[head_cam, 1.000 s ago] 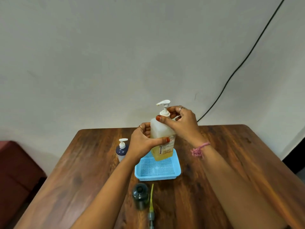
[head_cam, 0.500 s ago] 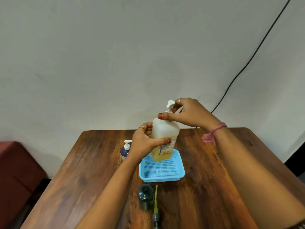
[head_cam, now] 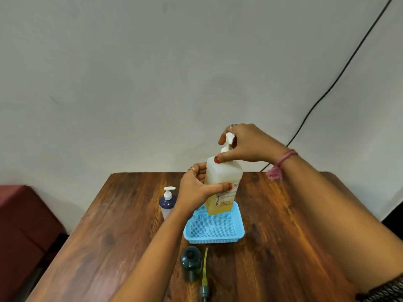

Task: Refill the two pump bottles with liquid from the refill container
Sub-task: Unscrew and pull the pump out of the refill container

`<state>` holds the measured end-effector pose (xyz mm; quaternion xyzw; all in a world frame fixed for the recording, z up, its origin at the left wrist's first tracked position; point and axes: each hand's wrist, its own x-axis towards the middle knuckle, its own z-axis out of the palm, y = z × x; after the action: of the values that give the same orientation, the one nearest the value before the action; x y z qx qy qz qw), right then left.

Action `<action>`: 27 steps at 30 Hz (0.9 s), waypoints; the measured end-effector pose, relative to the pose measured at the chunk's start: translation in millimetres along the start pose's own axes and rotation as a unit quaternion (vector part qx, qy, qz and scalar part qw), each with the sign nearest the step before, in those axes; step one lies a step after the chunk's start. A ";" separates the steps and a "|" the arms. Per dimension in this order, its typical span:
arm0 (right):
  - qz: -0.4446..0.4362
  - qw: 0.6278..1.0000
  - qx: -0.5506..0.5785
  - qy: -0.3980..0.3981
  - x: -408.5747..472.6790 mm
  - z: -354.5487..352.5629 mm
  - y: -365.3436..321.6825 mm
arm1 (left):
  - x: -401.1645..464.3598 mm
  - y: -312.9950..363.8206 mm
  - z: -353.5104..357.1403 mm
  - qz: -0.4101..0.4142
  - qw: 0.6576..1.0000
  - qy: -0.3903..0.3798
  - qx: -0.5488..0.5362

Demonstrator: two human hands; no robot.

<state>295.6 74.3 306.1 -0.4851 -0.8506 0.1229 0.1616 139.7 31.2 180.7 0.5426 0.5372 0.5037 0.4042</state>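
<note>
Gripping the refill container at body and pump

Wrapped around the translucent refill container [head_cam: 224,177], the left hand [head_cam: 197,189] clasps its body, thumb across the front above the printed label. The right hand [head_cam: 246,147] has its fingers closed on the white pump head [head_cam: 228,140] and collar at the top. The container leans slightly, yellow liquid filling its lower part, its base over the far end of the light blue mesh tray [head_cam: 214,231]. Just left of the tray stands a small pump bottle [head_cam: 167,202] with a dark shoulder and white pump. Near the table's front edge a dark green bottle [head_cam: 190,261] stands uncapped, and its removed pump with yellowish dip tube [head_cam: 205,273] lies just beside it on the wooden table [head_cam: 104,236].
</note>
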 end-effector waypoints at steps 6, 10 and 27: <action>-0.003 0.973 0.216 -0.086 -5.4 -6.6 7.0 | -1.1 2.0 -8.4 -0.005 1.000 0.006 -0.021; 0.015 0.990 0.136 0.044 -3.3 5.7 0.9 | 0.9 5.3 -8.6 -0.004 1.000 0.004 -0.022; 0.041 0.934 0.350 0.055 -3.4 28.2 -0.5 | 1.4 6.4 -20.1 -0.005 0.998 0.027 -0.048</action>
<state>285.6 69.7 279.9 -0.4380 -0.7227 0.3927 0.3628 120.9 30.0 190.5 0.5061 0.5256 0.5413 0.4178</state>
